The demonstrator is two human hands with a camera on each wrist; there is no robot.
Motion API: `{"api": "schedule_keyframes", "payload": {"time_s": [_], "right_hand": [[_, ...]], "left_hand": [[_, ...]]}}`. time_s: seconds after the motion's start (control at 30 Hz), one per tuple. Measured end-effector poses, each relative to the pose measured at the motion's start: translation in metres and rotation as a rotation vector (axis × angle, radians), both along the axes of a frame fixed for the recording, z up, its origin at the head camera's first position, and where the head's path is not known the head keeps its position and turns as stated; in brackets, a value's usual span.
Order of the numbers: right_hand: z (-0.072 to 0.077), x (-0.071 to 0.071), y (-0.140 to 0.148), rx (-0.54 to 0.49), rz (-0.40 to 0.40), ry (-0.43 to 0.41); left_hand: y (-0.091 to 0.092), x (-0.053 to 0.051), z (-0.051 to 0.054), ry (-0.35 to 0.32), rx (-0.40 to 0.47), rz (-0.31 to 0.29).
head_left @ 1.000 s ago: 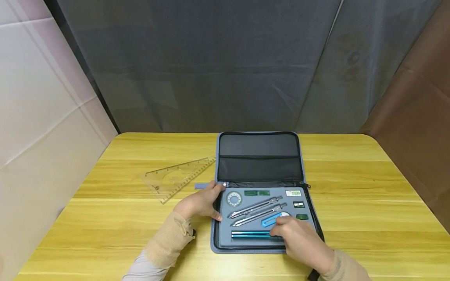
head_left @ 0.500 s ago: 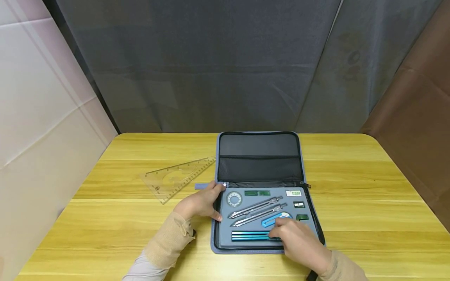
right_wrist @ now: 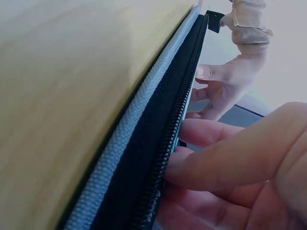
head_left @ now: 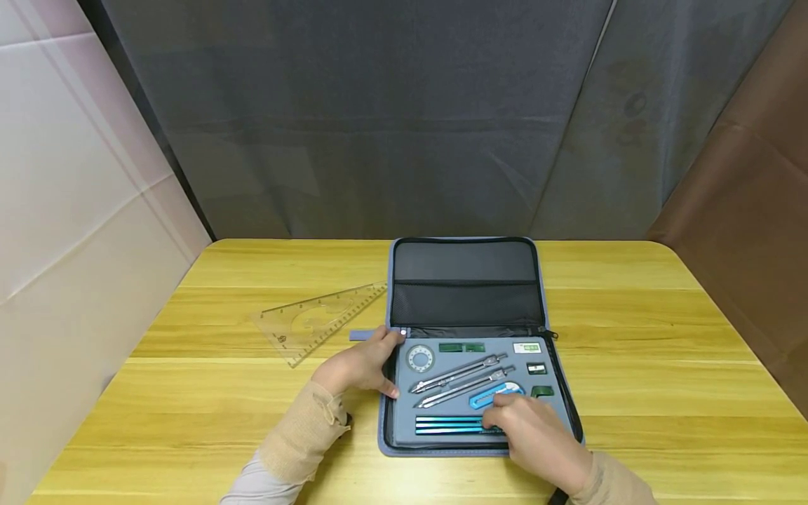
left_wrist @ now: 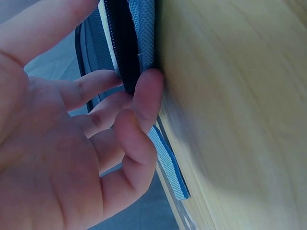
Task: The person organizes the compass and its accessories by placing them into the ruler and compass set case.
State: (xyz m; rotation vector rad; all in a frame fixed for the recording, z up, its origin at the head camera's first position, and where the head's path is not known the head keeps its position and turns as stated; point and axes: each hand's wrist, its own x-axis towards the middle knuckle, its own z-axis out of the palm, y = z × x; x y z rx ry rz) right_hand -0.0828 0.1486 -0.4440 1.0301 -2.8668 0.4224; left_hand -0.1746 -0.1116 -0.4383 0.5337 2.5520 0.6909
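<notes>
An unfolded zip case (head_left: 386, 421) lies on the table with a grey tray (head_left: 404, 414) in its lower half. Several blue-green pencils (head_left: 448, 425) lie side by side in the tray's front slot. My right hand (head_left: 536, 431) is over their right ends, thumb and fingertips pinching a pencil there; the fingers hide the contact. My left hand (head_left: 362, 365) rests spread on the case's left edge, thumb and fingertips touching it. Above the pencils sit two silver compasses (head_left: 467, 389), a blue cutter-like tool (head_left: 489, 398), a round ring-shaped piece (head_left: 419, 358), a sharpener (head_left: 536, 368) and an eraser (head_left: 527, 348).
A clear set square (head_left: 315, 322) lies on the table (head_left: 189, 393) to the left of the case. The case's dark lid (head_left: 467, 280) lies folded back behind the tray. Grey cloth (head_left: 379, 126) hangs beyond the table's far edge.
My right hand has shifted slightly left along the pencils. The front pencil, darker a second ago, now shows level beside the others in the slot. My left hand stays in place.
</notes>
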Motion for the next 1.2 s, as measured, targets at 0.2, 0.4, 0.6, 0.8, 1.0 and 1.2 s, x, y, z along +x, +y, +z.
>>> {"api": "schedule_keyframes", "payload": {"time_s": [0.2, 0.4, 0.6, 0.8, 1.0, 1.2], "right_hand": [[-0.001, 0.002, -0.002, 0.022, 0.006, 0.039], [-0.003, 0.007, -0.004, 0.038, 0.013, 0.043], [-0.002, 0.008, -0.003, 0.026, 0.037, 0.047], [0.000, 0.012, -0.002, 0.046, 0.074, 0.035], [0.004, 0.015, -0.002, 0.079, 0.091, -0.051], [0.007, 0.010, 0.001, 0.045, 0.094, -0.101]], "left_hand": [[0.000, 0.000, 0.000, 0.004, 0.005, -0.002], [0.000, 0.000, 0.000, 0.011, 0.010, -0.004], [0.000, 0.001, 0.000, 0.007, 0.009, -0.009], [-0.001, 0.000, 0.000, 0.010, 0.009, -0.012], [-0.002, 0.000, 0.000, 0.008, 0.001, -0.010], [-0.001, -0.001, 0.000, 0.002, -0.008, -0.011]]}}
